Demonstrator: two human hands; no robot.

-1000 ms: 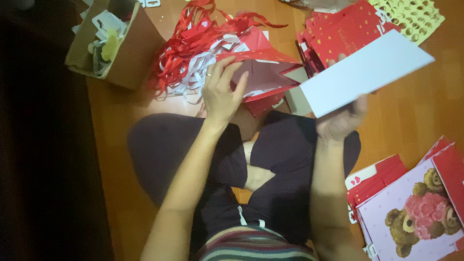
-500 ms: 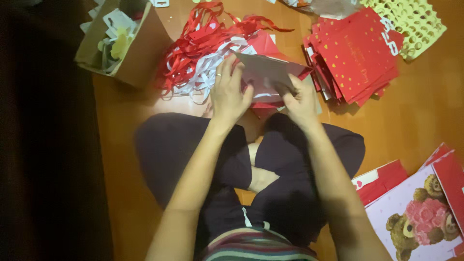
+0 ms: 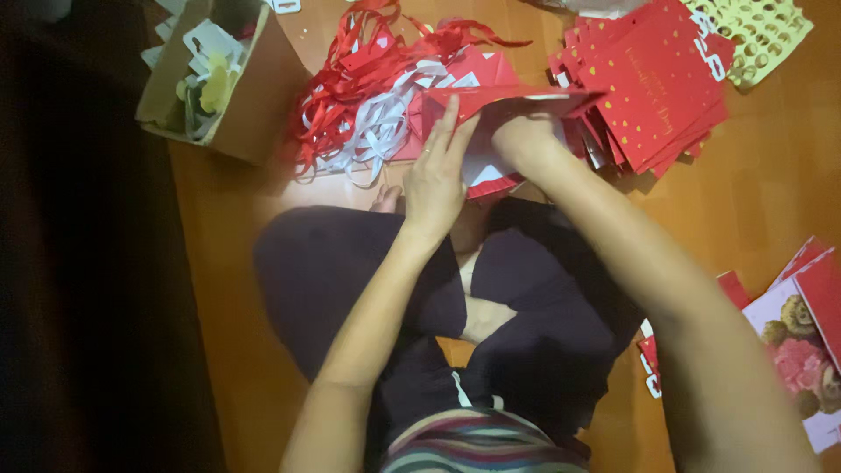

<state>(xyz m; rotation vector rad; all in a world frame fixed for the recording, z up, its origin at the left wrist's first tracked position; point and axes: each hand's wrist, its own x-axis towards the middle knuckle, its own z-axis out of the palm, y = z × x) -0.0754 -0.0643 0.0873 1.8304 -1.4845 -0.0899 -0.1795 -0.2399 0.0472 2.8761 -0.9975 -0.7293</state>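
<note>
I sit cross-legged on a wooden floor. A red paper gift bag [image 3: 508,98] stands open in front of my knees. My left hand [image 3: 435,171] lies flat against the bag's near side, fingers straight and pointing away from me. My right hand [image 3: 517,138] reaches into the bag's mouth; its fingers are hidden inside. Red and white ribbon handles [image 3: 368,96] lie tangled just left of the bag.
A stack of flat red bags with gold dots [image 3: 653,79] lies at the upper right. A yellow perforated tray [image 3: 760,35] sits beyond it. A cardboard box [image 3: 229,83] with white tags stands at the upper left. Pink bags with teddy bears [image 3: 802,346] lie at the right.
One second ago my right hand held a white card up. Now that hand is inside the red bag, the card is out of sight, and my left hand presses the bag's side.
</note>
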